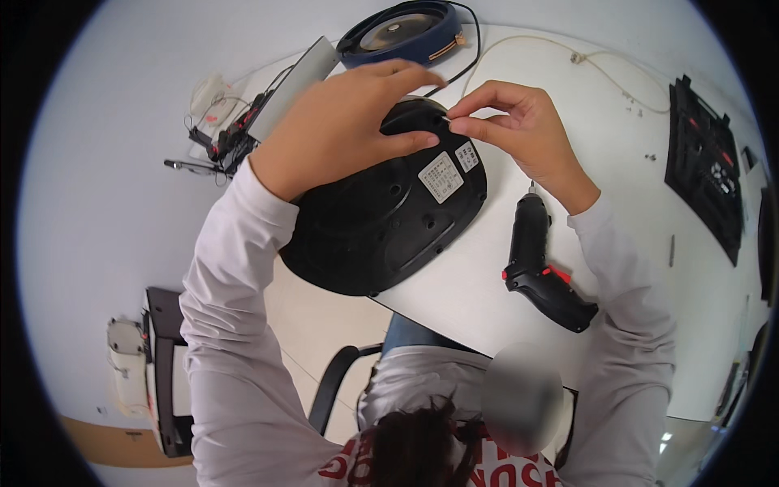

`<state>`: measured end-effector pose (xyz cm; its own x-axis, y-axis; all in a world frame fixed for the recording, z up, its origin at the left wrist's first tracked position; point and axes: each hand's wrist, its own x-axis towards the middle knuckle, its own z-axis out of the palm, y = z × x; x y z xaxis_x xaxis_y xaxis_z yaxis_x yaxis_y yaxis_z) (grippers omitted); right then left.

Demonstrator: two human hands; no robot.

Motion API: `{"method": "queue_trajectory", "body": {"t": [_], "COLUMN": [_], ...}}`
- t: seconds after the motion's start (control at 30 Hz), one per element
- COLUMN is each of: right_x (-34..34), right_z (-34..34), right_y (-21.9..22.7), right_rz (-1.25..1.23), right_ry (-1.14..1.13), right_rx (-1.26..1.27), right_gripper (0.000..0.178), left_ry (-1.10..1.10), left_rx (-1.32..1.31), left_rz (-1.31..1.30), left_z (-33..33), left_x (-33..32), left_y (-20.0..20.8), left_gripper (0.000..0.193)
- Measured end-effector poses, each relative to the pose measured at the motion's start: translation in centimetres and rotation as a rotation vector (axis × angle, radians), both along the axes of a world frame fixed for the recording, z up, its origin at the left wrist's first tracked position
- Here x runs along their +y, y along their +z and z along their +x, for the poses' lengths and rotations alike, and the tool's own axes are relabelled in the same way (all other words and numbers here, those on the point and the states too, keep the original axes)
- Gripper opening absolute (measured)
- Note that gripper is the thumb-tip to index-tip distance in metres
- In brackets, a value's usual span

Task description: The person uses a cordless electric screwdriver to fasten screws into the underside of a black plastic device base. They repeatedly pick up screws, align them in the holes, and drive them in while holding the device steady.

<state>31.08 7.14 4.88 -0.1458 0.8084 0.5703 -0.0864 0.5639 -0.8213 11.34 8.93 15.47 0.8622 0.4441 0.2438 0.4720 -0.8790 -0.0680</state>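
A black, rounded appliance base (pixel 365 219) lies underside up at the table's left edge, with screw holes and two white labels (pixel 441 177) showing. My left hand (pixel 349 122) is over its upper left part, fingers and thumb spread apart. At its upper right rim, my right hand (pixel 511 118) pinches something small and pale between thumb and forefinger, close to a hole; its kind is too small to make out. Below my right hand, a black cordless screwdriver (pixel 535 260) with a red trigger rests on the white table (pixel 454 300).
A dark blue round appliance part (pixel 398 36) with a black cable stands at the back. Behind my left hand are a grey panel (pixel 296 85) and wiring (pixel 231 142). Small screws (pixel 637 112) and an open black tool case (pixel 706 162) lie to the right.
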Motion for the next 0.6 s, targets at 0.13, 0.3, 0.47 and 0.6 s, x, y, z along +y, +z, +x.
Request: {"method": "queue_trajectory", "body": {"t": [0.13, 0.3, 0.47, 0.6], "right_x": [0.0, 0.7, 0.1, -0.2], "right_z": [0.0, -0.7, -0.9, -1.5], "right_y": [-0.6, -2.2, -2.0, -1.5], "right_rz": [0.026, 0.068, 0.057, 0.077], "right_ry": [-0.006, -0.006, -0.010, -0.014], "right_rx": [-0.017, 0.061, 0.068, 0.069], "right_gripper": [0.012, 0.011, 0.012, 0.011], "left_ry": [-0.020, 0.128, 0.125, 0.132], "left_rx": [-0.030, -0.125, -0.140, -0.122], "left_rz": [-0.301, -0.422, -0.434, -0.412], "left_z": [0.1, 0.1, 0.0, -0.1], "left_x": [0.8, -0.2, 0.0, 0.1], "left_y": [-0.5, -0.6, -0.8, -0.5], "left_gripper": [0.032, 0.031, 0.030, 0.029]}}
